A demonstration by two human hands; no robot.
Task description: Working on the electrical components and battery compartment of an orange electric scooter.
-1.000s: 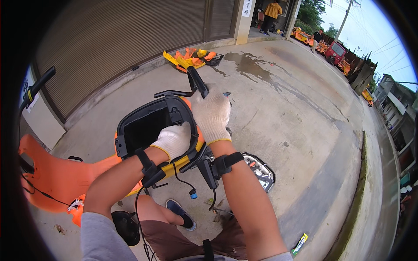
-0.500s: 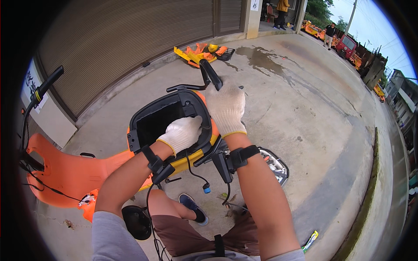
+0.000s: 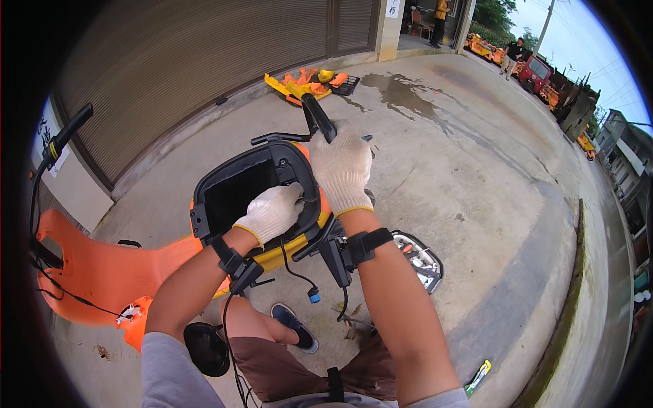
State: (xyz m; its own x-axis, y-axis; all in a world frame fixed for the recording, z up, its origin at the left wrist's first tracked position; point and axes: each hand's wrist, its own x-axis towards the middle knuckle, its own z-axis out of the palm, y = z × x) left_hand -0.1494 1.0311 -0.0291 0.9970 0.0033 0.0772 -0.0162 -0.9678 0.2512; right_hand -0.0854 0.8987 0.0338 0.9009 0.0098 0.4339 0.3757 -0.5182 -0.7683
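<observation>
An orange and yellow scooter point(image 3: 139, 264) stands in front of me, its black-rimmed storage compartment point(image 3: 203, 178) uncovered. My left hand point(image 3: 271, 212), in a white knit glove, is closed at that compartment's right inner edge; whatever its fingers hold is hidden. My right hand point(image 3: 343, 166), gloved the same way, is closed beside the black rear grab bar point(image 3: 320, 117). A small dark end point(image 3: 367, 138) sticks out past its knuckles, but I cannot make out what it belongs to. Below the compartment hangs a black cable with a blue connector point(image 3: 313, 296).
Orange and yellow body panels point(image 3: 306, 87) lie by the roller shutter point(image 3: 204, 68). A tray of metal parts point(image 3: 422, 262) rests on the ground right of the scooter. A black round mirror point(image 3: 207, 349) is near my left leg. Two people stand far off near a red vehicle point(image 3: 535, 73) and a doorway.
The whole view has shifted slightly, so the scooter and hands appear a little further left. Both hands keep nearly the same places on the scooter.
</observation>
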